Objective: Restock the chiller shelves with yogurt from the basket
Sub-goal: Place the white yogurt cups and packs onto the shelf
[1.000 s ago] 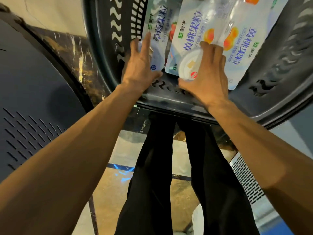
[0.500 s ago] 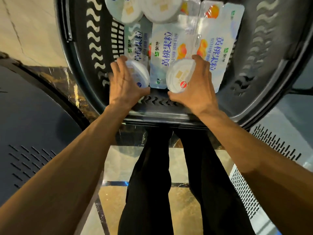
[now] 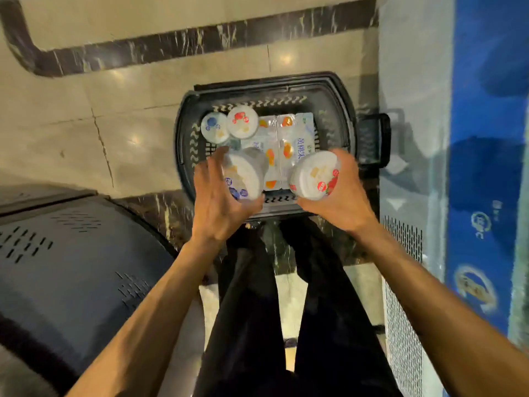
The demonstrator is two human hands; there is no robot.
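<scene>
Over glossy marble floor (image 3: 86, 124) and black slotted basket (image 3: 340, 110), left hand (image 3: 217, 204) clasps round blueberry tub (image 3: 243, 174), right hand (image 3: 343, 196) strawberry tub (image 3: 313, 176).

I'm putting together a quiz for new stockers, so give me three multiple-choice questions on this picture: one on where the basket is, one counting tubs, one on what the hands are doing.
1. Where does the black basket stand?
A. on the floor in front of the person
B. on a chiller shelf
C. on a trolley

2. How many round tubs lie unheld in the basket?
A. none
B. two
C. five

3. What are the hands doing?
A. both are empty
B. only one holds a tub
C. each holds one tub

Answers:
1 A: floor tiles show all round it.
2 B: a blue-lid tub and a red-lid tub sit side by side at its far left.
3 C: the left hand grips a blue-fruit tub, and the right hand grips a red-fruit tub.
</scene>
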